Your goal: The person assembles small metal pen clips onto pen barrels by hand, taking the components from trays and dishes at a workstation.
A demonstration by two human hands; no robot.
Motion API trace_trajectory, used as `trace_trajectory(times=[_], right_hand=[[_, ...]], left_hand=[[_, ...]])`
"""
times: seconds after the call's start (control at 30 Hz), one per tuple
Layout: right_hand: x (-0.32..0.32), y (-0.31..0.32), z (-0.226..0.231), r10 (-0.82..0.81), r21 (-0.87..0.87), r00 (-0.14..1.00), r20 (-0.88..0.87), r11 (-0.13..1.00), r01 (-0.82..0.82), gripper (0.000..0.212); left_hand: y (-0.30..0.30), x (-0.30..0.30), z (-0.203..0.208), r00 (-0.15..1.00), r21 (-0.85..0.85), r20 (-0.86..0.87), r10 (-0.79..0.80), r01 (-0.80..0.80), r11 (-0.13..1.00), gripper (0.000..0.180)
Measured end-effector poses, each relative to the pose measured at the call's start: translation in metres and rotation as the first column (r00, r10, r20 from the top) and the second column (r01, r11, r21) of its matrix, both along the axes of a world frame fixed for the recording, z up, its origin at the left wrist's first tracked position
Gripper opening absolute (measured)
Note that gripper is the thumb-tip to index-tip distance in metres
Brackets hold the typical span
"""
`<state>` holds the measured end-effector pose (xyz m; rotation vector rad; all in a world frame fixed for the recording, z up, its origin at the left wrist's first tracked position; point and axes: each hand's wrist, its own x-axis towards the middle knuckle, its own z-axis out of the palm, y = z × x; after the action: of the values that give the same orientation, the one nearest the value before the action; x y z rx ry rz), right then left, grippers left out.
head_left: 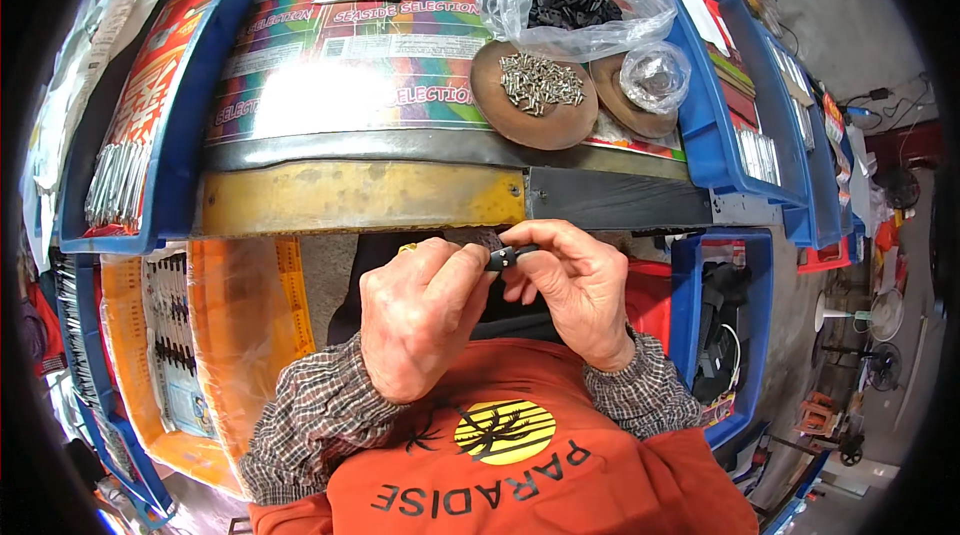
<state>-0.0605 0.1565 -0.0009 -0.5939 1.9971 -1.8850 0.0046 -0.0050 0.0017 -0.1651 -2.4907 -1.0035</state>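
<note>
While left hand (418,310) and right hand (578,285) pinch one small black piece (505,258), centre, just beside desk's (370,197) near edge, two round brown dishes (482,115) far right, one blue tray (195,100) left, moving room between desk and red shirt (600,465).

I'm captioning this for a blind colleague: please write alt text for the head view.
A person's left grip and right grip meet at a small dark part in front of a workbench. On it, small silver pieces lie in a round brown dish, near a clear bag of black parts; blue trays stand left and right.
</note>
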Motion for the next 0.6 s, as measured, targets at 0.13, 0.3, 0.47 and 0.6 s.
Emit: trace_trajectory(times=[0.13,0.3,0.47,0.6], right_hand=[[-0.002,-0.003,0.003,0.034,-0.018,0.967,0.251,0.999,-0.031,0.019],[0.0,-0.011,0.002,-0.007,0.026,0.95,0.311,1.0,-0.001,0.014],[0.004,-0.015,-0.01,-0.089,-0.024,0.989,0.122,0.995,0.092,0.012],[-0.004,-0.011,-0.007,0.026,-0.027,0.986,0.167,0.999,-0.022,0.013]], left_hand=[[0.002,-0.001,-0.002,1.0,-0.04,-0.011,-0.007,0.007,0.999,0.025],[0.004,-0.001,-0.005,0.998,-0.084,-0.056,0.017,-0.022,0.996,0.027],[0.002,-0.003,-0.005,0.997,-0.081,-0.072,0.022,-0.028,0.996,0.027],[0.0,-0.003,-0.005,0.998,-0.086,-0.068,0.012,-0.018,0.996,0.027]])
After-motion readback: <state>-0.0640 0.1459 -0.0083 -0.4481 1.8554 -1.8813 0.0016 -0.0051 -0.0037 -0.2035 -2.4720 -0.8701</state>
